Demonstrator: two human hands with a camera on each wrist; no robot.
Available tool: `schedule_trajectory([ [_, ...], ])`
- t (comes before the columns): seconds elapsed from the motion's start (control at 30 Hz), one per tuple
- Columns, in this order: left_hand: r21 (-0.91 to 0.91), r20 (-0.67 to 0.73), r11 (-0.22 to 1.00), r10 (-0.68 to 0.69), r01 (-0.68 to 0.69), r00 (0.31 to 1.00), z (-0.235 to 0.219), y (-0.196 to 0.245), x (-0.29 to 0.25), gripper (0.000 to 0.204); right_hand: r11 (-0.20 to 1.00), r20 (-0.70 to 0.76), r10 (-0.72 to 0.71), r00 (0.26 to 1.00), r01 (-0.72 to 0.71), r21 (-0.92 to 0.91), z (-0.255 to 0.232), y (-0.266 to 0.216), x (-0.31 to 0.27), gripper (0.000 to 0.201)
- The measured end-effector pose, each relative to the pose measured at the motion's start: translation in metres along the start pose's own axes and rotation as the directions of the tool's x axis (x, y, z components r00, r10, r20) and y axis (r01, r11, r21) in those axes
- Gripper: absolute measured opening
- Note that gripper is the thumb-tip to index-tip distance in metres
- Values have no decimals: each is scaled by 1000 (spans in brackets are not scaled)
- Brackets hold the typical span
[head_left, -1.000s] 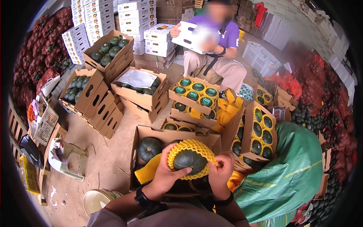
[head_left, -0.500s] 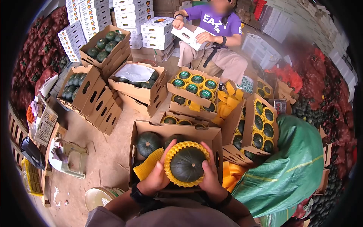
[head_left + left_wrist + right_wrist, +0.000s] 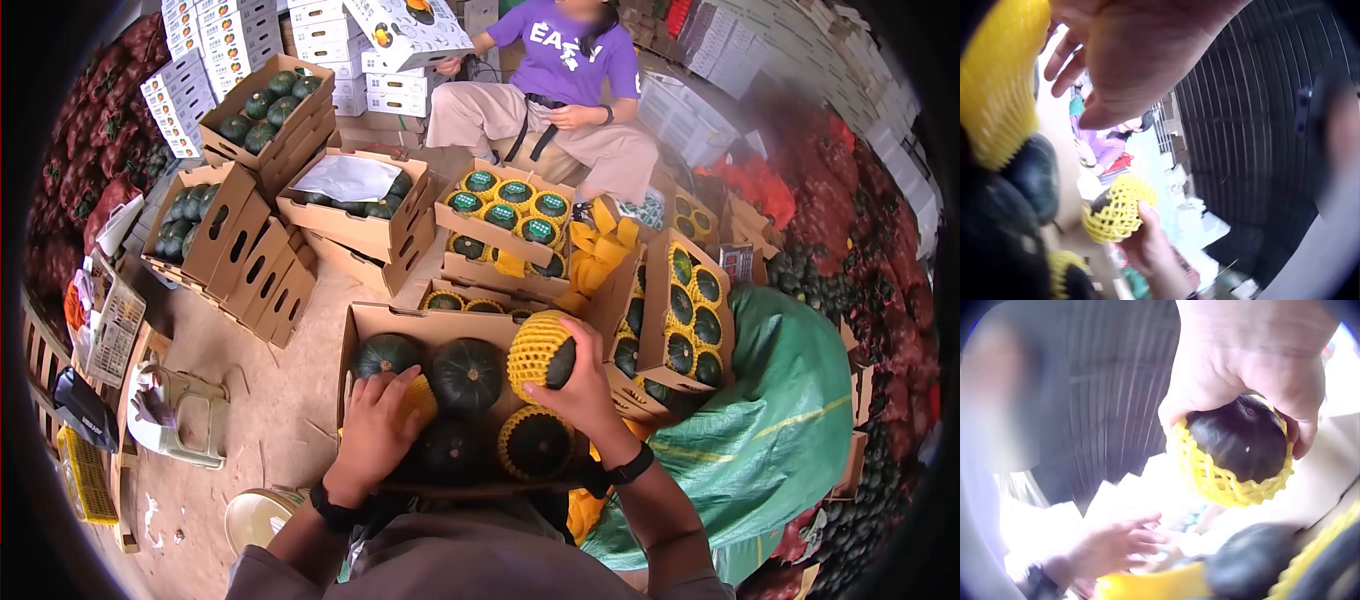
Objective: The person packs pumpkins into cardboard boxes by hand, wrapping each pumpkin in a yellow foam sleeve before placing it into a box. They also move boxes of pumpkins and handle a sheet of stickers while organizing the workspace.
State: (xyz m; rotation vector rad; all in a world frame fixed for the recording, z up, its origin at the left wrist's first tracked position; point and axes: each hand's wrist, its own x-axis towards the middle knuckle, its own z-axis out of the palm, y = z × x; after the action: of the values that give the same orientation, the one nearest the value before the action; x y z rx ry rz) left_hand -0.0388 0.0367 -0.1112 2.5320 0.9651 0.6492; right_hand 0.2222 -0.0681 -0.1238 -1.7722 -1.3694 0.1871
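My right hand (image 3: 585,390) grips a dark green pumpkin (image 3: 1238,440) wrapped in a yellow foam net (image 3: 536,352), above the right side of an open cardboard box (image 3: 425,320). In the right wrist view, thumb and fingers span the pumpkin's bare end. My left hand (image 3: 375,435) is over the box's left side, its fingers extended at a loose yellow foam net (image 3: 421,400). Inside the box sit bare pumpkins, one in the middle (image 3: 467,376) and another at the back left (image 3: 388,353). A netted pumpkin (image 3: 537,443) lies at the front right.
Beyond stands a box of netted, labelled pumpkins (image 3: 505,215); a tilted box (image 3: 655,345) of more is at right. A green sack (image 3: 740,420) lies beside my right arm. A bucket (image 3: 255,525) and stool (image 3: 195,420) are at left. A seated person (image 3: 560,80) holds a white carton (image 3: 410,30).
My hands have parted. The right carried the netted pumpkin up and right; the left let go of it and moved left to the loose net. The seated person's carton has swung up and left.
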Motion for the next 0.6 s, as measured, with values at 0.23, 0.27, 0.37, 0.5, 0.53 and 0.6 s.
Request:
schedule_trajectory([
  [0.23, -87, 43, 966, -242, 245, 969, 20, -11, -24, 46, 749, 458, 218, 862, 154, -645, 24, 12, 3, 83],
  [0.27, -128, 51, 959, -247, 252, 968, 21, -16, -27, 42, 776, 492, 191, 849, 176, -606, 23, 23, 5, 84],
  [0.37, -294, 149, 915, -241, 276, 959, 8, -16, -27, 29, 910, 525, 68, 849, 162, -381, 17, 41, 8, 74],
  [0.5, -517, 192, 850, 2, 100, 981, -6, 8, -23, 22, 958, 222, -53, 974, -13, 286, 16, -24, -9, 38],
  [0.53, -513, 161, 858, 55, 36, 985, -1, 12, -22, 24, 625, 490, 165, 856, -475, 619, 15, -54, -23, 34],
  [0.6, -419, 152, 905, 142, -66, 978, -3, 19, -13, 27, 674, 623, 197, 757, -566, 474, 20, -70, -49, 33],
])
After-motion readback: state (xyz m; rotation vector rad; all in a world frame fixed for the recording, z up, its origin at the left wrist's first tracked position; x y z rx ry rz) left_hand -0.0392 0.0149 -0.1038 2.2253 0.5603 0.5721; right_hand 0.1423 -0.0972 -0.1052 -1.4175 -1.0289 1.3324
